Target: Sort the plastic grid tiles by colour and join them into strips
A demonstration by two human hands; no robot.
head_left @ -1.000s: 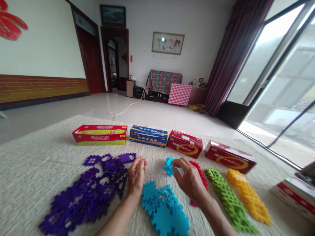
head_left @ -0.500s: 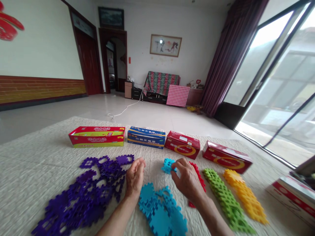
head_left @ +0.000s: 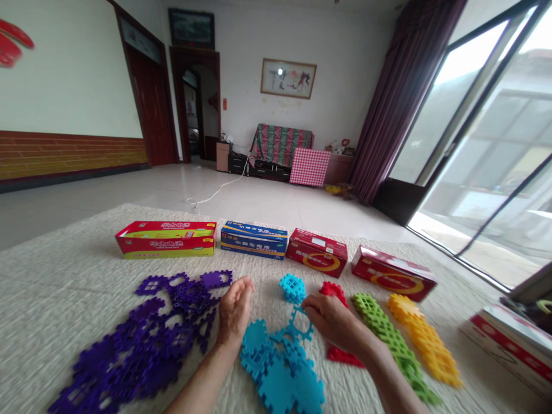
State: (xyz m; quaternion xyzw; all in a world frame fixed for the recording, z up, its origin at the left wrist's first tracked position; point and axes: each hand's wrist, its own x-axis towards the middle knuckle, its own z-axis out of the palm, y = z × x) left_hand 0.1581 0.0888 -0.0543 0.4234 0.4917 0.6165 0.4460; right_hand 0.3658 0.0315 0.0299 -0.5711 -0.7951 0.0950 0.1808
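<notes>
**Q:** Head view: state of the hands?

**A:** Right hand point(head_left: 332, 323) touches the blue lattice piece point(head_left: 294, 329); grip cannot be confirmed. Piece lies flat on the cream rug point(head_left: 77, 276), long axis crosswise. Left hand point(head_left: 235, 310) is loosely curled, holding nothing.

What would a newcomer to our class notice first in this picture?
Bright interlocking plastic pieces: a purple heap at left, a blue pile at centre, a green strip and a yellow strip at right. Behind them, a row of four boxes sits on a cream mat.
</notes>
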